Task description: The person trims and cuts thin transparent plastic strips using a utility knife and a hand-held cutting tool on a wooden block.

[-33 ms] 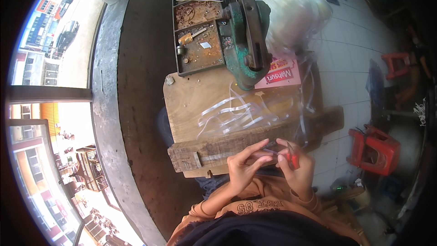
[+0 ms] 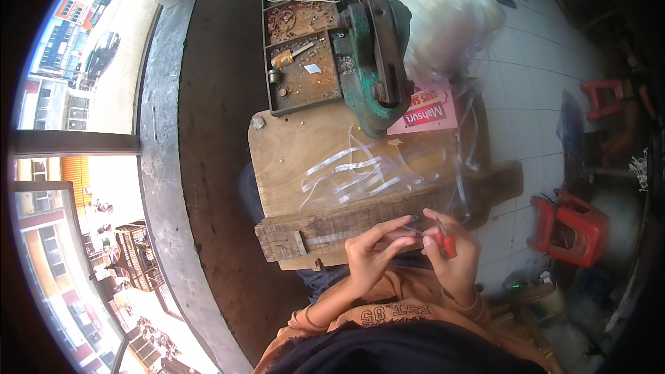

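Note:
Just in front of my body, above the near edge of the wooden plank, both hands meet fingertip to fingertip. My left hand is closed in a pinch on a thin, pale strip. A small dark piece by the fingertips is too blurred to name. In my right hand sits a small red-handled tool with a pointed metal end; its exact kind is unclear. The right thumb and forefinger also come close to the strip. Beyond the plank, loose shiny white plastic strips lie on the wooden board.
A green metal machine with a long lever stands beyond the board. To its left is a divided, rusty tray. A pink box and a bundle of clear plastic lie right. Red stools stand on the tiled floor.

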Demonstrator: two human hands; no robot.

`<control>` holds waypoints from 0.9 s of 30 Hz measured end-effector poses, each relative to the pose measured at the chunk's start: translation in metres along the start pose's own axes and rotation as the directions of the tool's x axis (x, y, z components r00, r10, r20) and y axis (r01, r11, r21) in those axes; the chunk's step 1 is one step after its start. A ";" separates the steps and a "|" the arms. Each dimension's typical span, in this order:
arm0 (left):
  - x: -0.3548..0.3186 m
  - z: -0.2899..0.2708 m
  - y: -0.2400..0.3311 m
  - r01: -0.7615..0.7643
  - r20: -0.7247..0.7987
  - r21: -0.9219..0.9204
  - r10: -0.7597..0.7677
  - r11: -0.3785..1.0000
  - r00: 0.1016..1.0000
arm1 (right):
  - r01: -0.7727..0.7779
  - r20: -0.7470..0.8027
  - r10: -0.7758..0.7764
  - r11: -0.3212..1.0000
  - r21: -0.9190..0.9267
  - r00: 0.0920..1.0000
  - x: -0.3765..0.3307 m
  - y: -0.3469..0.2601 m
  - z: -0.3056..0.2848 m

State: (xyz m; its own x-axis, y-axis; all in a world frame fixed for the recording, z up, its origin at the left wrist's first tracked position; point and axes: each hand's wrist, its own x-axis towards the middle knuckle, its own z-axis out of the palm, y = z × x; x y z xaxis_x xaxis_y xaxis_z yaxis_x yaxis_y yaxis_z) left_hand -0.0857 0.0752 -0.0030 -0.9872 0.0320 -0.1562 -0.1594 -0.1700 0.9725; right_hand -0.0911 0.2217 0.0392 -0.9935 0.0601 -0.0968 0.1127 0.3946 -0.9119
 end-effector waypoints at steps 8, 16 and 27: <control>0.005 -0.005 -0.001 0.060 0.063 -0.073 -0.055 0.996 0.996 | 0.139 -0.021 -0.140 0.989 -0.047 0.990 0.002 -0.006 -0.001; 0.005 -0.006 0.005 0.155 0.147 -0.071 -0.143 0.985 0.979 | 0.099 -0.045 -0.105 0.989 -0.110 0.994 0.000 -0.004 0.000; -0.009 0.010 -0.002 0.241 0.070 -0.270 -0.230 0.932 0.971 | 0.075 -0.278 -0.097 0.993 -0.090 0.956 -0.011 -0.001 0.005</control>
State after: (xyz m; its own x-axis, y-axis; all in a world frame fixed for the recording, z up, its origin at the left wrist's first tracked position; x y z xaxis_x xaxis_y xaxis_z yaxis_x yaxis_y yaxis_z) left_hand -0.0765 0.0848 -0.0015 -0.9211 0.1388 -0.3636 -0.3874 -0.4169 0.8223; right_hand -0.0806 0.2156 0.0394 -0.9558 0.2740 0.1066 0.0394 0.4788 -0.8770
